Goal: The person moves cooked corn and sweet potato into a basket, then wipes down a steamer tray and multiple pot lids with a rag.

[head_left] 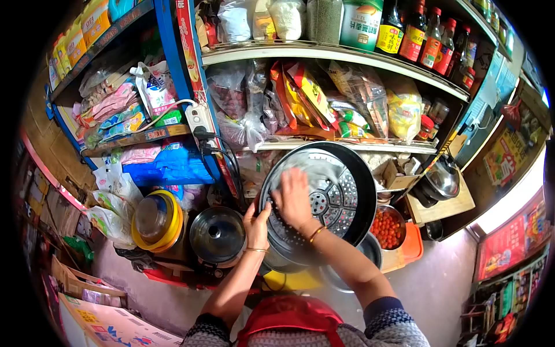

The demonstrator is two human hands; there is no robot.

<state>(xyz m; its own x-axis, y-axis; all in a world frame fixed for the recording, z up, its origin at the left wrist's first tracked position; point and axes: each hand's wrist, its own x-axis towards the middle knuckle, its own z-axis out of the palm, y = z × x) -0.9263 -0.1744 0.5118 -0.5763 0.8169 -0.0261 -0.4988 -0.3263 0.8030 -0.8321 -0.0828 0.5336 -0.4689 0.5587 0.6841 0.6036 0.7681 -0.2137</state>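
Observation:
A large round dark-rimmed pan (363, 173) with a perforated metal steamer plate (341, 196) inside is tilted towards me. My left hand (256, 226) grips its left rim, thumb on the edge and fingers behind. My right hand (293, 198) lies over the upper left of the steamer plate, on or beside a pale, crumpled, blurred cloth (315, 169). Its fingers are partly spread; whether they grip the cloth is not clear. Below the pan, the rim of another metal vessel (370, 250) shows.
Left stand a metal pot lid (217, 234) and yellow basins (174, 222). Right are a bowl of small red fruits (388, 229), an orange board (411, 243) and a lidded pan (442, 178). Shelves (324, 52) with bottles and bags rise behind; a power strip (198, 118) hangs from the post.

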